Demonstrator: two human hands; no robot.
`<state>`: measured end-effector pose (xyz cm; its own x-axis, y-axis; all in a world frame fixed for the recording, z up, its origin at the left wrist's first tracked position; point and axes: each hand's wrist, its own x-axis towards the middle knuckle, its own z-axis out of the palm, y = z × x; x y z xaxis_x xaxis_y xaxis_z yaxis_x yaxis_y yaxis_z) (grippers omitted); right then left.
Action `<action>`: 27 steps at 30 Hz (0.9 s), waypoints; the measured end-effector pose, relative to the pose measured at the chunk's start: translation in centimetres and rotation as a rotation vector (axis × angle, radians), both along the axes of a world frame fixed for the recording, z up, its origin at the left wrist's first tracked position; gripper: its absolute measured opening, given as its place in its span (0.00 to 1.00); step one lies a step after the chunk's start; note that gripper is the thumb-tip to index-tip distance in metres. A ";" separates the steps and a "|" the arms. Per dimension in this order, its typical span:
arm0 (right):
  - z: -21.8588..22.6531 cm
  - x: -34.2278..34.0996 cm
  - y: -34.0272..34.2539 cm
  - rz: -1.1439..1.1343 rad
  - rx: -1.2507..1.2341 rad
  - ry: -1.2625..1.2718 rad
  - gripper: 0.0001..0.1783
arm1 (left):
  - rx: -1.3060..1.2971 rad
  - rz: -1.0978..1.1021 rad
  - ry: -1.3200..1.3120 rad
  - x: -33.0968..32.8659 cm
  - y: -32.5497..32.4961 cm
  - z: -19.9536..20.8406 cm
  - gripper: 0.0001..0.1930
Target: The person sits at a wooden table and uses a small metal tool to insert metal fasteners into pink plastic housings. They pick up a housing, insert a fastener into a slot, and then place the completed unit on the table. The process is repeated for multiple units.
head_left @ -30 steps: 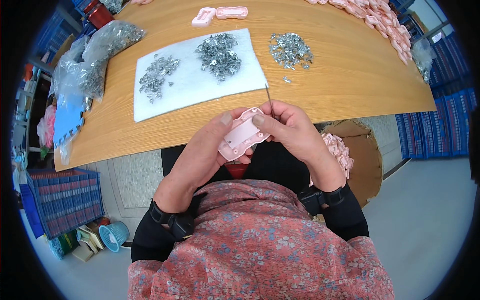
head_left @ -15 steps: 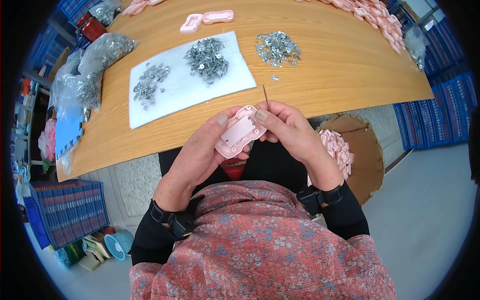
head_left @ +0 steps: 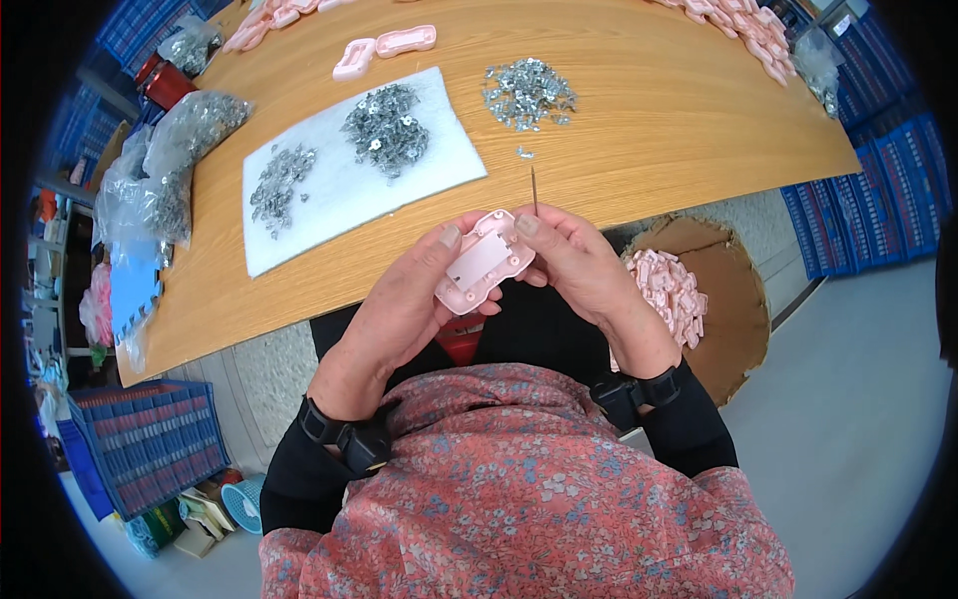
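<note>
Between my two hands is a pink plastic housing (head_left: pixel 483 262), its hollow inner side with small round posts facing up. My left hand (head_left: pixel 424 270) is closed on its left end, thumb along the rim and fingers underneath. My right hand (head_left: pixel 564 250) pinches the upper right end with the thumb. A thin pointed metal tool (head_left: pixel 535 190) also sticks up from the right hand's fingers; its lower part is hidden in the hand. Both hands are just off the front edge of the wooden table (head_left: pixel 599 150), over my lap.
A white foam sheet (head_left: pixel 344 215) carries two piles of small metal pieces. Another metal pile (head_left: pixel 529 93) lies right of it. Two pink housings (head_left: pixel 406 41) lie behind. Bags of metal parts (head_left: pixel 200 130) stand left. A cardboard box (head_left: pixel 733 290) of pink parts sits below the table's right side.
The view has turned slightly, so the table items appear farther left. Both hands keep their hold on the housing, and the thin tool now points more upright.
</note>
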<state>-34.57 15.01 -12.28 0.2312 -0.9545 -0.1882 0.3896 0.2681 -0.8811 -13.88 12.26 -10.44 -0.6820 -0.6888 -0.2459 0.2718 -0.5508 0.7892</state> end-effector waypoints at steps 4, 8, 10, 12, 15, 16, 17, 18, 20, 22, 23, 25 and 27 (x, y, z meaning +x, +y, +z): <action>0.2 -0.9 0.4 -0.029 -0.043 0.008 0.14 | 0.025 -0.016 -0.025 -1.0 -0.3 0.4 0.28; 0.6 -2.7 1.0 -0.091 -0.069 0.064 0.14 | -0.017 -0.090 -0.061 -3.0 -1.0 0.8 0.28; 0.3 -3.8 1.4 -0.146 -0.076 0.085 0.13 | -0.001 -0.101 -0.085 -4.5 -1.1 0.9 0.28; 0.2 -4.8 1.8 -0.225 -0.078 0.094 0.13 | 0.058 -0.087 -0.106 -6.2 -1.2 1.3 0.29; 0.0 -6.1 2.3 -0.287 -0.064 0.089 0.13 | -0.285 -0.183 -0.365 -7.4 -1.0 1.4 0.27; -0.2 -6.5 2.5 -0.297 -0.069 0.098 0.13 | -0.278 -0.185 -0.364 -7.9 -1.0 1.2 0.26; -0.4 -6.9 2.7 -0.305 -0.074 0.106 0.13 | -0.272 -0.186 -0.363 -8.4 -1.0 0.9 0.26; -0.7 -7.2 2.8 -0.310 -0.080 0.111 0.13 | -0.266 -0.182 -0.366 -8.9 -0.9 0.7 0.26; -1.4 -7.9 2.9 -0.336 -0.141 0.189 0.14 | -0.277 -0.205 -0.380 -9.7 -0.9 0.9 0.25; -1.8 -8.3 3.0 -0.345 -0.160 0.222 0.14 | -0.274 -0.215 -0.391 -10.4 -0.9 0.8 0.24; -1.8 -8.6 2.9 -0.344 -0.152 0.217 0.14 | -0.268 -0.215 -0.393 -10.7 -0.9 0.6 0.24; -1.9 -9.0 2.9 -0.341 -0.134 0.215 0.15 | -0.272 -0.215 -0.404 -11.2 -1.0 0.4 0.23; -2.2 -9.4 2.9 -0.336 -0.110 0.219 0.16 | -0.286 -0.216 -0.426 -11.6 -1.0 0.2 0.23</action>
